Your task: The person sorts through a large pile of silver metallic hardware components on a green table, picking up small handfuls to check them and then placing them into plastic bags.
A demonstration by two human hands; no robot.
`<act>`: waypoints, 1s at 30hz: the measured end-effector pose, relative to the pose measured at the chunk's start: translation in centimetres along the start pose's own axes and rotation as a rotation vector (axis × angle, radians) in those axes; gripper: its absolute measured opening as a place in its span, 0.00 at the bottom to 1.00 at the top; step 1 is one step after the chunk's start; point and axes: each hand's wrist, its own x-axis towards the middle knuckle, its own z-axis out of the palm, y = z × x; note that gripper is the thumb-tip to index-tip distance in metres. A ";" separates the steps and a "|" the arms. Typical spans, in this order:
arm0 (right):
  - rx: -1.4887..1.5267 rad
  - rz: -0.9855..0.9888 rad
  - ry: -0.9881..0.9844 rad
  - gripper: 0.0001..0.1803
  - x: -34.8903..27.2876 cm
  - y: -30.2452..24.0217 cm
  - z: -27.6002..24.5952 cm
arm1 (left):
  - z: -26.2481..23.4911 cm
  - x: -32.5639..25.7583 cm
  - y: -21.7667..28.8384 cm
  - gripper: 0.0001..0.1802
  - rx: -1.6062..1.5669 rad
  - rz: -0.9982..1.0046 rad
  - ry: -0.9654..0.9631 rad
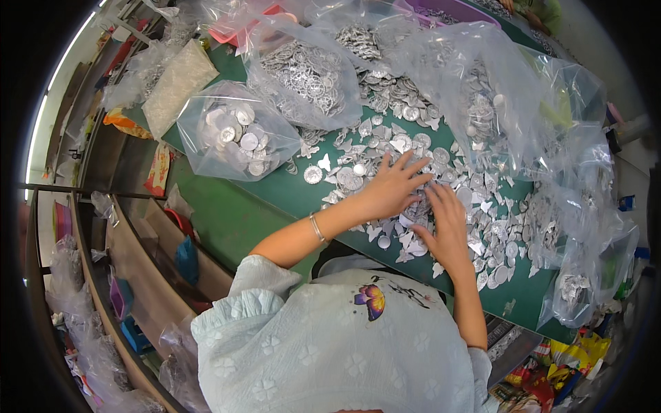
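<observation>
Small flat silver-coloured metal pieces [377, 141], some round and some pointed or wing-shaped, lie spread over the green tabletop [272, 195]. My left hand [394, 186], with a silver bangle at its wrist, rests over the middle of them with its fingers spread. Close beside it, my right hand [447, 230] reaches into the same pieces, thumb apart from its bent fingers. Between the two hands lies a small heap of pieces, partly covered by the fingers. I see nothing gripped in either hand.
Left of the spread sits a clear bag of round silver discs [237, 134]. Behind it stands a bag of ring-like pieces [303, 72]. More plastic bags [482, 103] line the back and right. Shelves [127, 255] stand at the left; colourful packets [558, 365] lie below the right edge.
</observation>
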 end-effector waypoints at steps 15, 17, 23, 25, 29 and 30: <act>-0.190 0.247 0.221 0.07 -1.8 4.6 -1.6 | -2.9 -2.4 -6.0 0.08 -0.018 -0.233 0.312; -0.136 0.155 0.262 0.10 -0.1 3.5 -1.3 | -3.4 -2.1 -5.6 0.12 -0.002 -0.207 0.386; -0.275 -0.034 0.107 0.14 5.0 2.4 2.9 | -1.6 -3.1 0.8 0.20 -0.052 0.087 -0.004; -0.278 -0.017 0.026 0.15 5.1 3.1 3.3 | -1.7 -4.0 0.5 0.22 0.005 0.042 -0.059; 0.241 0.327 0.173 0.09 3.6 5.0 1.2 | -3.6 -6.0 -1.6 0.24 -0.015 -0.101 0.025; 0.601 0.483 0.241 0.08 2.9 5.7 0.8 | -4.1 -6.6 -1.8 0.26 -0.047 -0.152 0.024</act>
